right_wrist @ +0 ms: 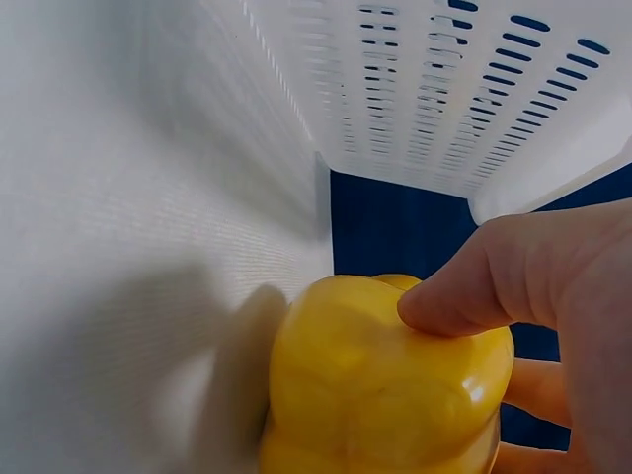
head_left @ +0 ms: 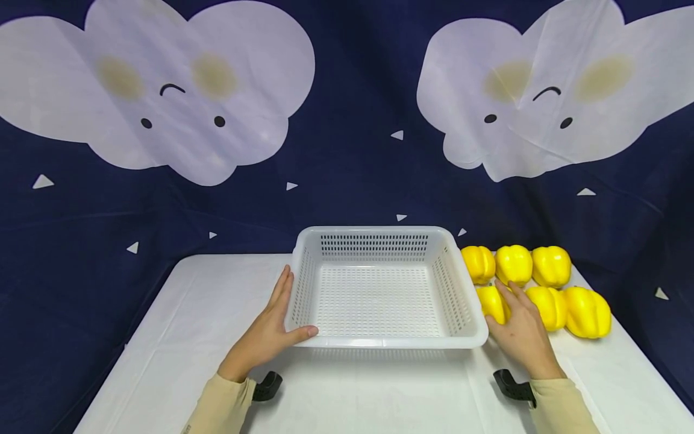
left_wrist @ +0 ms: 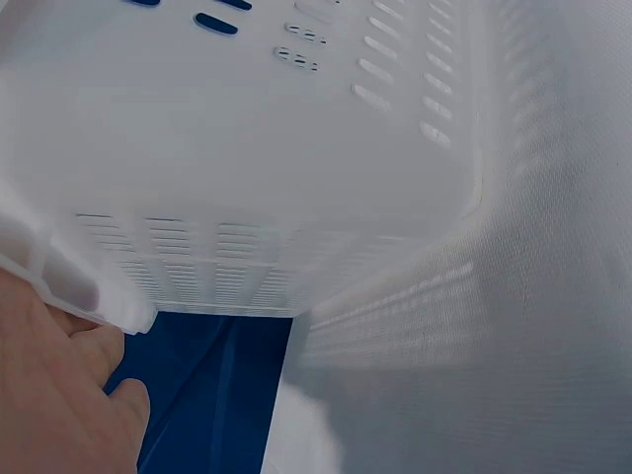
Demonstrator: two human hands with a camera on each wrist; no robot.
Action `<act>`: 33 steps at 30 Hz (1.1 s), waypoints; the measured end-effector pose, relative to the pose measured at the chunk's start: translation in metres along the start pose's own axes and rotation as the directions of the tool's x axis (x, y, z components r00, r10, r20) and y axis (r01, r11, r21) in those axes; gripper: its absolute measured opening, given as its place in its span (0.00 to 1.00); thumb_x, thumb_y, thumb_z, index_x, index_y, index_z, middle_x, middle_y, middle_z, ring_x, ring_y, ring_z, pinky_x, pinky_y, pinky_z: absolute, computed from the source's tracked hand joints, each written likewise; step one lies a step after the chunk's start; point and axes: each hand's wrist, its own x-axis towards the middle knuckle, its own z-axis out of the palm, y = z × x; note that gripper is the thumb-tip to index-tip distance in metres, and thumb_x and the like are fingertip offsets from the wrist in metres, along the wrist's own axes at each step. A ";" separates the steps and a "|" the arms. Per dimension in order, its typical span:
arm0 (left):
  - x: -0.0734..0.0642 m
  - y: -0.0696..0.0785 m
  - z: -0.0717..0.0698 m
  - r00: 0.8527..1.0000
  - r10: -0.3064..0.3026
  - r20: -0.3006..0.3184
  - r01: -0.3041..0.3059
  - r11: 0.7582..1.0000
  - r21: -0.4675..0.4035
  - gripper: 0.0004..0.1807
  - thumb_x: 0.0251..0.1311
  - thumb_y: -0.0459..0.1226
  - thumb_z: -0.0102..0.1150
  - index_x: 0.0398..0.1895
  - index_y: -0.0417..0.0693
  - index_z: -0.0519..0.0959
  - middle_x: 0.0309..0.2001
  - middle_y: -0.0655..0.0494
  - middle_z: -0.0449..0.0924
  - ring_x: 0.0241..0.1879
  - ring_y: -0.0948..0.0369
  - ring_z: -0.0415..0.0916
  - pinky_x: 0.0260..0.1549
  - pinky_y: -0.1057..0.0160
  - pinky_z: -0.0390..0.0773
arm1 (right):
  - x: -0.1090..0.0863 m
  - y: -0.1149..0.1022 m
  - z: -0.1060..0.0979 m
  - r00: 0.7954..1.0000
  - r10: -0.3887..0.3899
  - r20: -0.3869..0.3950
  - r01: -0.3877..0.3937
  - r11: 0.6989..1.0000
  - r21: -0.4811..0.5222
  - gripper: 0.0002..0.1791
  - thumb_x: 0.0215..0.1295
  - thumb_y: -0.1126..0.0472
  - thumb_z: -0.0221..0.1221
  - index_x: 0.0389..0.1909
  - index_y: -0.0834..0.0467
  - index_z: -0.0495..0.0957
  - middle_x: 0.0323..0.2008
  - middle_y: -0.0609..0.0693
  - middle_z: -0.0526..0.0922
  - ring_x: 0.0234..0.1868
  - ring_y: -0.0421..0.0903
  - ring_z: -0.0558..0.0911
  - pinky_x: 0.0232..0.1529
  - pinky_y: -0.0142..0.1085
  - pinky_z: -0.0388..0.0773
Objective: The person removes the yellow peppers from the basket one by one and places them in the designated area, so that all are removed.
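Observation:
A white perforated plastic basket (head_left: 387,342) stands on the table in the head view, with nothing in it. My left hand (head_left: 264,337) holds its near left corner, the thumb over the front rim and the fingers along the left side. In the left wrist view, those fingers (left_wrist: 99,351) sit against the rim's underside. To the right of the basket, my right hand (head_left: 522,331) grips a yellow bell pepper (head_left: 492,303). The right wrist view shows the thumb on this bell pepper (right_wrist: 385,385) and fingertips behind it, close beside the basket wall (right_wrist: 425,99).
Several more yellow bell peppers stand in two rows at the right, among them a back one (head_left: 551,266) and the outermost front one (head_left: 588,312). A white cloth covers the table (head_left: 217,289). Behind it hangs a dark blue curtain (head_left: 363,120) with clouds.

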 end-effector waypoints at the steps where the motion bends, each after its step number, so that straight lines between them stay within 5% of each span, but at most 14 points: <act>1: 0.000 0.000 0.000 1.000 -0.001 0.000 0.001 1.000 0.001 0.66 0.56 0.56 0.70 0.80 0.38 0.34 0.81 0.52 0.24 0.78 0.42 0.33 0.68 0.33 0.52 | 0.000 0.000 0.000 1.000 0.004 0.002 -0.004 1.000 -0.002 0.44 0.62 0.60 0.63 0.77 0.63 0.56 0.72 0.75 0.54 0.66 0.81 0.57 0.56 0.76 0.59; 33: -0.001 0.001 0.001 1.000 0.006 -0.005 -0.006 1.000 -0.004 0.66 0.56 0.55 0.70 0.80 0.37 0.35 0.81 0.51 0.24 0.78 0.41 0.34 0.67 0.33 0.52 | -0.002 -0.003 0.006 0.999 0.027 -0.032 -0.027 1.000 -0.014 0.53 0.59 0.50 0.71 0.75 0.70 0.53 0.66 0.79 0.59 0.64 0.77 0.62 0.58 0.73 0.62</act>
